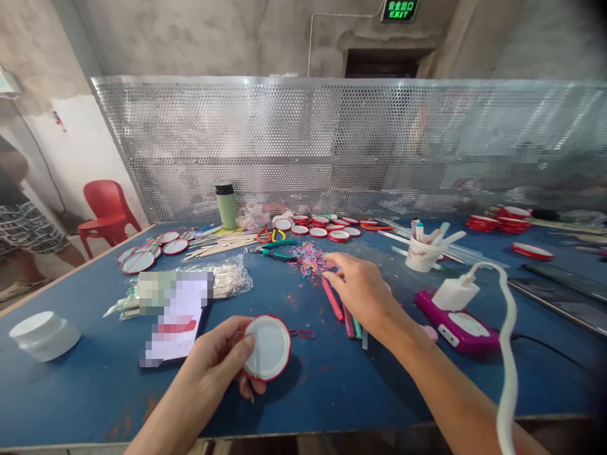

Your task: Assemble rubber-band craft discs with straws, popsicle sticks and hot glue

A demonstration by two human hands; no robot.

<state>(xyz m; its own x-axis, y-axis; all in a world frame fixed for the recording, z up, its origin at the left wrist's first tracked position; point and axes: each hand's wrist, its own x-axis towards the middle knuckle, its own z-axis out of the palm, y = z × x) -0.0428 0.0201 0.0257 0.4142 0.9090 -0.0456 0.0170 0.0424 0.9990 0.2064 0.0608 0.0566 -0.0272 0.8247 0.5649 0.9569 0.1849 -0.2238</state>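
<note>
Behind the blue surface (332,385) stands a perforated metal screen (332,139), and above it a green exit sign (399,9) hangs on the bare concrete wall. A red chair (108,212) is at the far left, where part of another person is also visible.

The left hand (215,360) is grasping a round white disc with a red rim (267,347), thumb on its face and fingers behind it, low over the surface and close to the body. The right hand (363,291) is stretched forward with the fingers loosely extended and nothing in it; its fingertips are just beside a small heap of colourful rubber bands (310,260). One loose band (303,333) lies on the surface right next to the disc.

As far as I can judge, the disc in the hand has no band around it yet, so this piece looks to be at its beginning. Many similar red-rimmed discs (317,227) lie in rows further back and also at the left and right ends, but whether they are finished I cannot tell. Coloured sticks (334,302) lie under the right hand, wooden sticks (222,245) and pliers (277,253) further away, a paper cup (422,253) with sticks to the right, a green bottle (226,205) at the back.
</note>
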